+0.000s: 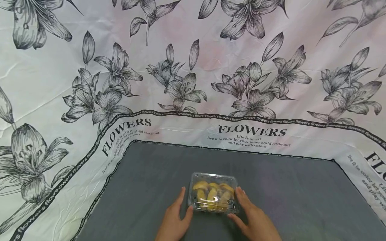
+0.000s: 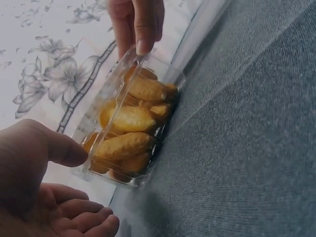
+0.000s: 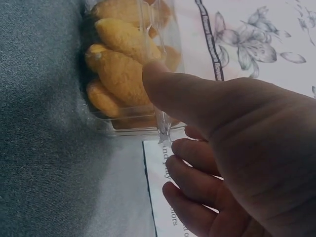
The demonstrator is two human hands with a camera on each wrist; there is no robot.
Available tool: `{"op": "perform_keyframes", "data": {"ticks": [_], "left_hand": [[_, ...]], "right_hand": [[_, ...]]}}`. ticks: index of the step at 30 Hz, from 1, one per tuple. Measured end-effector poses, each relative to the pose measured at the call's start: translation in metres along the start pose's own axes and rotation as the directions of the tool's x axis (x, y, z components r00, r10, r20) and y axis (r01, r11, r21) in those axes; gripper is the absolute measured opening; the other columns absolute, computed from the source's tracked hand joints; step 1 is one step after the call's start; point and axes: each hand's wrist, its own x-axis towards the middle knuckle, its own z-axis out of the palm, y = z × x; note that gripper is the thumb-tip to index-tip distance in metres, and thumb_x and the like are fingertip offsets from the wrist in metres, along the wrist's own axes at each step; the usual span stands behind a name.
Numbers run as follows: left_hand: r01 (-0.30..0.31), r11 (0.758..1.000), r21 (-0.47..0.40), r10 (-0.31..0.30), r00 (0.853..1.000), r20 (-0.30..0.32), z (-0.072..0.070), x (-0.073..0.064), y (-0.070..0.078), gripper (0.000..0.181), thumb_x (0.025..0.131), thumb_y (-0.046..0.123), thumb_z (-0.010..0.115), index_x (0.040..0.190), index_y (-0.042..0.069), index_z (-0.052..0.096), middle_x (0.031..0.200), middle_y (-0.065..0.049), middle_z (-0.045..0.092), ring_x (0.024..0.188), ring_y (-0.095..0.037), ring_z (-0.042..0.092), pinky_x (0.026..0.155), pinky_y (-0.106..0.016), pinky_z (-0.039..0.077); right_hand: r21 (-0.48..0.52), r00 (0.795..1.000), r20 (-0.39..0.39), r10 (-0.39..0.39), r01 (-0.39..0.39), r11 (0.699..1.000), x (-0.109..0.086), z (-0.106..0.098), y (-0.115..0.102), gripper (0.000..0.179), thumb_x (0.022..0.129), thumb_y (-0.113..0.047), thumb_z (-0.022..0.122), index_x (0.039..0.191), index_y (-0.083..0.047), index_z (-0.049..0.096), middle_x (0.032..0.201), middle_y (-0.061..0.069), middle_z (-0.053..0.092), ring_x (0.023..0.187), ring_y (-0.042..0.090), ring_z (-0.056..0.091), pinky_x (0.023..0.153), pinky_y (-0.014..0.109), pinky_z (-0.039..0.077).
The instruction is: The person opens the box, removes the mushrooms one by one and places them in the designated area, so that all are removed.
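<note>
A clear plastic clamshell box (image 1: 213,174) rests on the grey cloth, its lid down. Inside lie several plump yellow-brown pieces (image 2: 127,118), mushroom-like in the head view; their exact kind is unclear. At the box's left side is my left hand (image 1: 175,217), thumb at the near corner and the other fingers apart from the wall. My right hand (image 1: 256,219) pinches the rim at the right side, thumb toward the front and fingers beyond the edge. In the right wrist view the thumb (image 3: 182,94) covers part of the rim.
The grey tabletop cloth (image 1: 169,160) extends around the box. Its white border carries printed words (image 1: 251,130). Behind hangs white fabric with black line-drawn flowers (image 1: 181,87). A fold (image 2: 217,94) crosses the grey cloth near the box.
</note>
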Motion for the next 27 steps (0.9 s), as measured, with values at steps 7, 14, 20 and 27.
{"op": "perform_keyframes", "data": {"ticks": [7,14,20,27], "left_hand": [[0.004,0.995,-0.103,-0.002,1.000,0.023,0.006,0.005,0.001,0.070,0.105,0.031,0.066,0.162,0.001,0.039,0.159,-0.030,0.045,0.143,-0.045,0.049,0.111,-0.053,0.049],[0.023,0.981,-0.192,-0.020,1.000,0.022,0.010,0.007,0.000,0.065,0.107,0.029,0.063,0.161,0.000,0.041,0.150,-0.036,0.049,0.128,-0.045,0.063,0.105,-0.049,0.056],[0.008,0.958,-0.285,-0.013,1.000,-0.014,0.014,0.007,-0.001,0.062,0.106,0.024,0.065,0.159,-0.001,0.044,0.151,-0.036,0.048,0.127,-0.043,0.063,0.103,-0.040,0.057],[0.015,0.950,-0.312,-0.023,1.000,-0.022,0.015,0.007,0.001,0.059,0.106,0.022,0.065,0.157,-0.002,0.045,0.153,-0.031,0.049,0.129,-0.041,0.062,0.103,-0.038,0.057]], "right_hand": [[-0.005,1.000,-0.004,0.014,-0.014,1.000,0.000,0.000,-0.001,0.089,0.091,-0.044,0.083,0.164,-0.013,0.042,0.165,0.015,0.042,0.119,0.040,0.070,0.085,0.057,0.062],[-0.026,0.999,-0.040,0.011,-0.012,1.000,0.000,0.001,-0.003,0.090,0.089,-0.049,0.084,0.163,-0.014,0.044,0.161,0.014,0.048,0.103,0.035,0.076,0.076,0.053,0.064],[-0.052,0.995,-0.095,0.018,-0.023,0.998,0.001,0.003,-0.005,0.092,0.085,-0.055,0.085,0.160,-0.015,0.050,0.153,0.015,0.058,0.070,0.023,0.074,0.054,0.041,0.058],[-0.080,0.993,-0.088,0.075,-0.082,0.993,0.001,0.004,-0.008,0.091,0.085,-0.059,0.083,0.159,-0.018,0.051,0.100,0.015,0.078,0.042,0.011,0.048,0.041,0.033,0.039]]}}
